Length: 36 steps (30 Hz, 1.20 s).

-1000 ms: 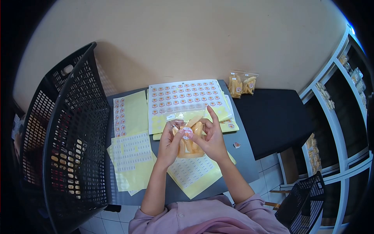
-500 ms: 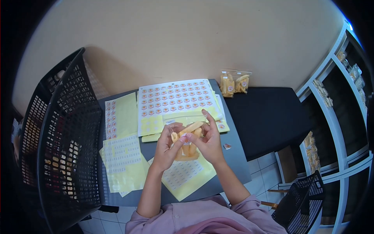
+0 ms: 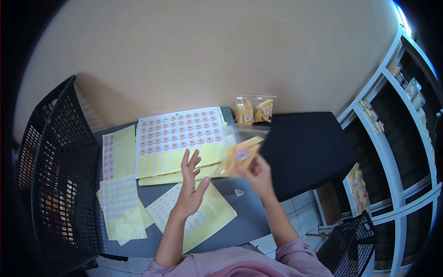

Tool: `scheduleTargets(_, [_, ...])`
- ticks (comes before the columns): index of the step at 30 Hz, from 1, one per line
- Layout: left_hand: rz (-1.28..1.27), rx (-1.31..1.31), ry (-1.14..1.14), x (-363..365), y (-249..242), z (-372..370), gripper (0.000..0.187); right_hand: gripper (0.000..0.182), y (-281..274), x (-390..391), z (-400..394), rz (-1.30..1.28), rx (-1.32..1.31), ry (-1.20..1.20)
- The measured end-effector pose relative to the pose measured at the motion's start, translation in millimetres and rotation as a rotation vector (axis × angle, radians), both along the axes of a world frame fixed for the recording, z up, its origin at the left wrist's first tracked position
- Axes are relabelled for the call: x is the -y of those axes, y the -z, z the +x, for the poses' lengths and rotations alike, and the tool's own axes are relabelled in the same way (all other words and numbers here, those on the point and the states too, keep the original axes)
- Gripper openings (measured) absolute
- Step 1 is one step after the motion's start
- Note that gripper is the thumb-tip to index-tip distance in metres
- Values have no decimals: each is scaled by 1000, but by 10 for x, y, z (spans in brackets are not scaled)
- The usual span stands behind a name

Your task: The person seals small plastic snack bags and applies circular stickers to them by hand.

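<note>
In the head view my right hand point(image 3: 259, 179) grips the lower right edge of a clear zip bag of yellow snack sticks point(image 3: 244, 154), which is tilted and blurred. A round label shows on the bag's front. My left hand point(image 3: 190, 191) is raised above the papers, fingers apart and holding nothing. Behind it lies a large sheet of round stickers point(image 3: 177, 131), partly peeled to yellow backing. Below are a sheet of small labels point(image 3: 212, 219) and more label sheets point(image 3: 121, 203) at the left. A small loose scrap point(image 3: 239, 192) lies on the grey table point(image 3: 221, 242).
Two similar filled bags point(image 3: 244, 113) stand against the wall. A tall black plastic basket point(image 3: 64, 157) is at the left. To the right are a black-covered table point(image 3: 304, 145), a white shelf point(image 3: 390, 143) with packaged snacks, and a smaller black basket point(image 3: 348, 244) low down.
Both hands were on the bag; my left hand has let go and opened. My right hand has carried the bag right, toward the two standing bags. The view has shifted.
</note>
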State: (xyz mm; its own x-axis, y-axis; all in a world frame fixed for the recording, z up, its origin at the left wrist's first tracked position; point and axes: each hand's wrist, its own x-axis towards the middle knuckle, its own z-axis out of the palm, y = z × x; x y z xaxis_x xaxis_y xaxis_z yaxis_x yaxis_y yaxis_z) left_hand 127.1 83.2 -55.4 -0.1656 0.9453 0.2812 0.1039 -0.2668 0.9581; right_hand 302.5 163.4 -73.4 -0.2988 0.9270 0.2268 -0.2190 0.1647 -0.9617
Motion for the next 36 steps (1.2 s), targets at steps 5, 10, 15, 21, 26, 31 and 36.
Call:
scheduleTargets(5, [-70,-48,-123,240,-31,-246,55,36,407,-1289,715,175,60,342])
scheduleTargets(10, [-58,-138,-421,712,-21,-469,49,42,889,-2132,912,139,369,469])
scheduleTargets(15, [-122,-168,-889,1202,253,-644,44,44,1238,-2512,847,142,394,438])
scheduleTargets(21, [-220,-111,-1108,1521,510,-702,42,49,1215,-2583,817,163,571,541])
scheduleTargets(26, [-215,-112,-1080,1434,521,-669,40,56,1170,-2597,842,155,522,475])
scheduleTargets(31, [-205,-130,-1025,1344,468,-591,38,57,1209,-2497,864,382,680,665])
scheduleTargets(36, [-203,-176,-1025,1398,525,-577,38,31,773,-2350,820,562,730,756])
